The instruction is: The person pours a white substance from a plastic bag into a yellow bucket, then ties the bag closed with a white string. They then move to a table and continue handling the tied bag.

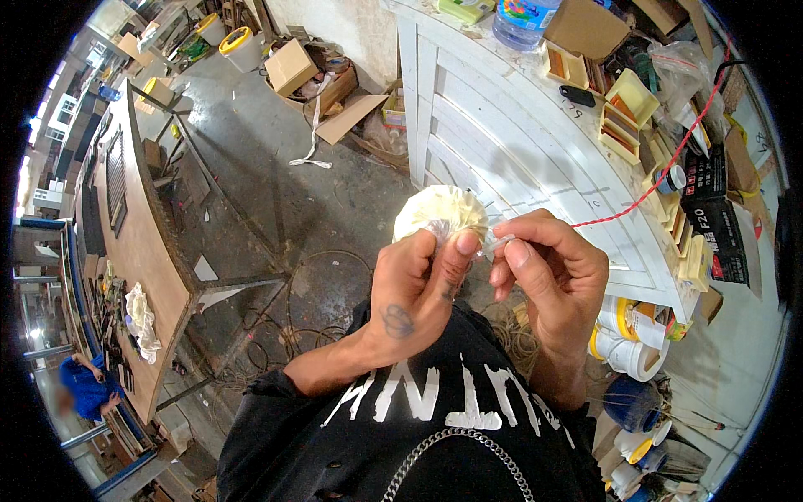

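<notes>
A rounded clear plastic bag [431, 209] bulges with a pale cream filling in front of my chest. Its gathered neck is pinched between the thumb and fingers of my left hand [411, 289]. On the other side, my right hand [548, 263] has its thumb and index finger closed on the thin, twisted tail of the same bag [495, 246]. Both hands are off any surface, close together. The filling's exact kind cannot be told, and the left fingers hide part of the bag's neck.
A white panelled piece [510, 159] lies ahead to the right, crowded with small boxes, a water bottle [523, 23] and a red wire [661, 181]. Leftward stands a long wooden bench [159, 276]. Cables [314, 289] lie on the floor. Someone in blue [90, 385] is far left.
</notes>
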